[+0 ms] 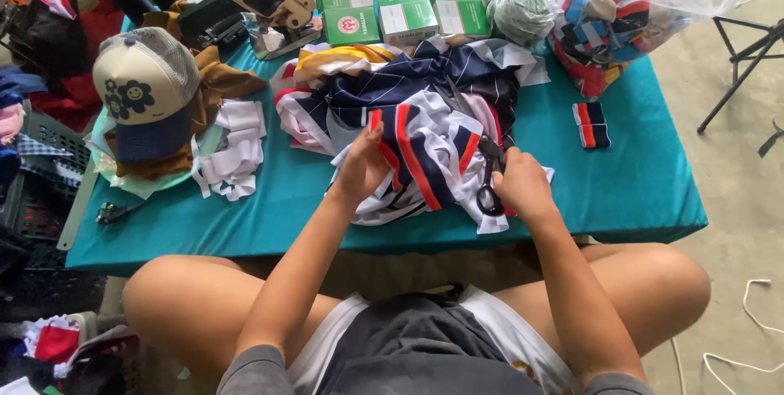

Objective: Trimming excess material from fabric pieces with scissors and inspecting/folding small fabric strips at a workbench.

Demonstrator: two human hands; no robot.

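The left hand [359, 168] pinches striped cloth [416, 150] heaped on the teal counter [637, 182]. The right hand [521, 184] grips black scissors [488, 174]. A clear bag [629, 11] holds, I think, more striped pieces.

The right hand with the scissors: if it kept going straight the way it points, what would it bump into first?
Probably the striped fabric pile. The right hand aims its scissors up and slightly left, blades already in the cloth. Beyond that stand the green boxes, though depth is unclear.
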